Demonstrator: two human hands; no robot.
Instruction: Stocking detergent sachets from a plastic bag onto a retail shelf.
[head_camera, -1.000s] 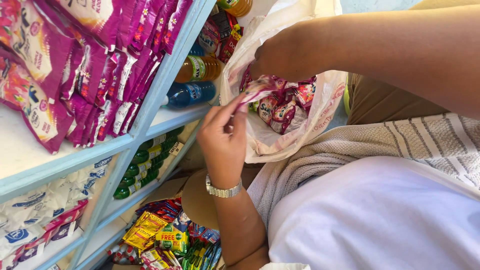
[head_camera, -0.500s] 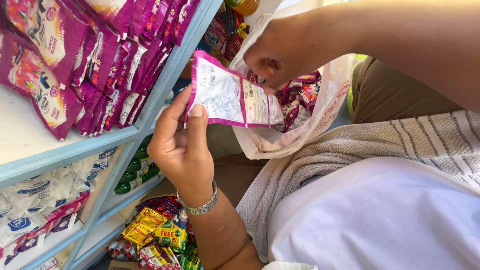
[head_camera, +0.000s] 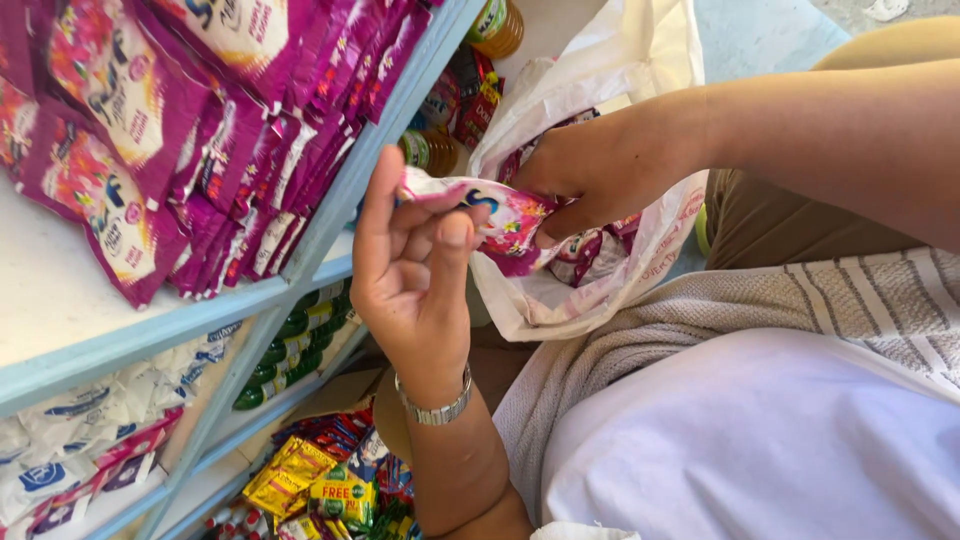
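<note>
I see one pink-and-white sachet (head_camera: 500, 215), crumpled, held between both hands at the mouth of the white plastic bag (head_camera: 620, 60). Left hand (head_camera: 415, 270) pinches its end, fingers curled shut. Right hand (head_camera: 590, 175) grips the other end, closed, partly inside the bag. More sachets in the bag, count unclear. Left: light-blue shelf (head_camera: 300, 270) stacked with purple packets (head_camera: 190, 130), green bottles (head_camera: 295, 335) below.
</note>
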